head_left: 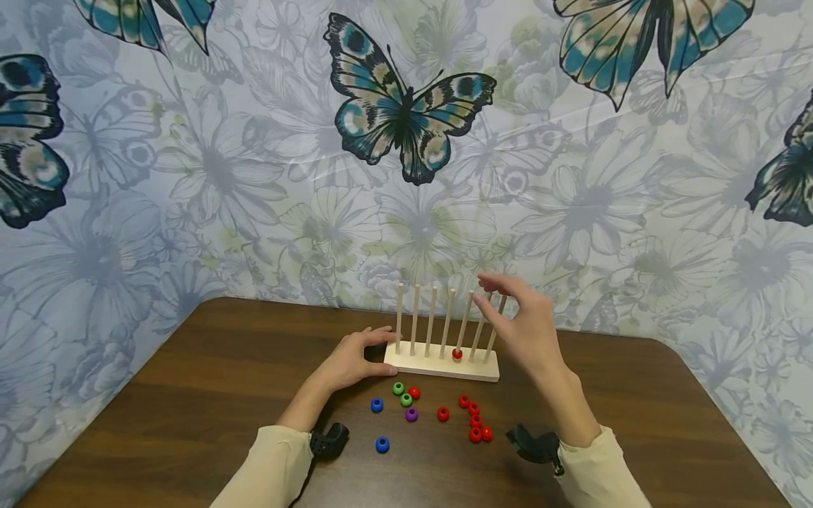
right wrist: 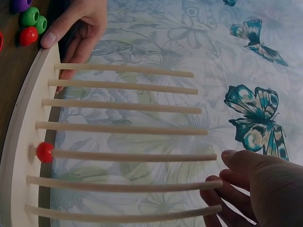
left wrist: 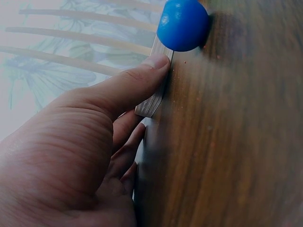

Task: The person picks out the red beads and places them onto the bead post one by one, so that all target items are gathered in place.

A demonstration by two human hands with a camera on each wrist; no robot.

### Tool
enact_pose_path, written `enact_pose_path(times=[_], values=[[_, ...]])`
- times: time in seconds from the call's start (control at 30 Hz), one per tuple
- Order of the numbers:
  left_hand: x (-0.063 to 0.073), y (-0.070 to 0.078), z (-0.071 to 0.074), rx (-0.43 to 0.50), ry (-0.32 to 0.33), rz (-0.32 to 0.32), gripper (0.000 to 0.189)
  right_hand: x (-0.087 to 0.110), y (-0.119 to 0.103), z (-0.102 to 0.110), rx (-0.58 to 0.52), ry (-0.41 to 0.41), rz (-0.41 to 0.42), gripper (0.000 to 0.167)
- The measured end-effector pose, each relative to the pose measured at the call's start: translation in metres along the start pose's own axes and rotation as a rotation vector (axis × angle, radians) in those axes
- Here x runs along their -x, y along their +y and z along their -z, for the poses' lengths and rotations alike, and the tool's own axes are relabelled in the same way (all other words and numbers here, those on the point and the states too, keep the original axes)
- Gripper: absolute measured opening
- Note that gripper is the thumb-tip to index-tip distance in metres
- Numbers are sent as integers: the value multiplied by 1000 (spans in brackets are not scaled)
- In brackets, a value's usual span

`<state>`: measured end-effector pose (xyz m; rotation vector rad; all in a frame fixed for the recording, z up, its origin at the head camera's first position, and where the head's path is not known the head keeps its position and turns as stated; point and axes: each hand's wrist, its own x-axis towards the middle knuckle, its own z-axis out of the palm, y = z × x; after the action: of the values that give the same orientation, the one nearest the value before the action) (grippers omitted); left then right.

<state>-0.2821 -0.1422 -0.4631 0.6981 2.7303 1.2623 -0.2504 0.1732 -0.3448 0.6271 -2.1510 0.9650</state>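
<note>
A brown table [head_left: 159, 409] with wood grain and rounded far corners spreads beneath and around the left fingers [head_left: 379, 336], its far edge just beyond them. Behind them and the right fingers [head_left: 508, 283] rises a pale backdrop [head_left: 267, 212] printed with large grey flowers [head_left: 584, 204] and patches of green. Above the gap between the two sets of fingers shows a whole teal-and-cream butterfly [head_left: 406, 116]; cropped ones sit at upper left of the left fingers, at upper right of the right fingers, and far out to either side.
</note>
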Motion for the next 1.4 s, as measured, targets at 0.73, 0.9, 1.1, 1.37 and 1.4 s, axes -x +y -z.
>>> enact_pose_path(times=[0.73, 0.9, 1.1, 1.37, 1.4], values=[[0, 0, 0, 5, -8, -11, 62, 31, 37, 47, 126, 27, -52, 30], [-1, 2, -1, 0, -13, -9, 63, 31, 32, 41, 70, 60, -6, 25], [0, 2, -1, 9, -14, 2, 63, 34, 22, 28, 15, 75, 7, 15], [1, 2, 0, 9, -8, 1, 62, 46, 10, -1, -27, -28, 4, 13], [1, 2, 0, 9, -8, 1, 62, 47, 9, -5, -35, -48, 6, 14]])
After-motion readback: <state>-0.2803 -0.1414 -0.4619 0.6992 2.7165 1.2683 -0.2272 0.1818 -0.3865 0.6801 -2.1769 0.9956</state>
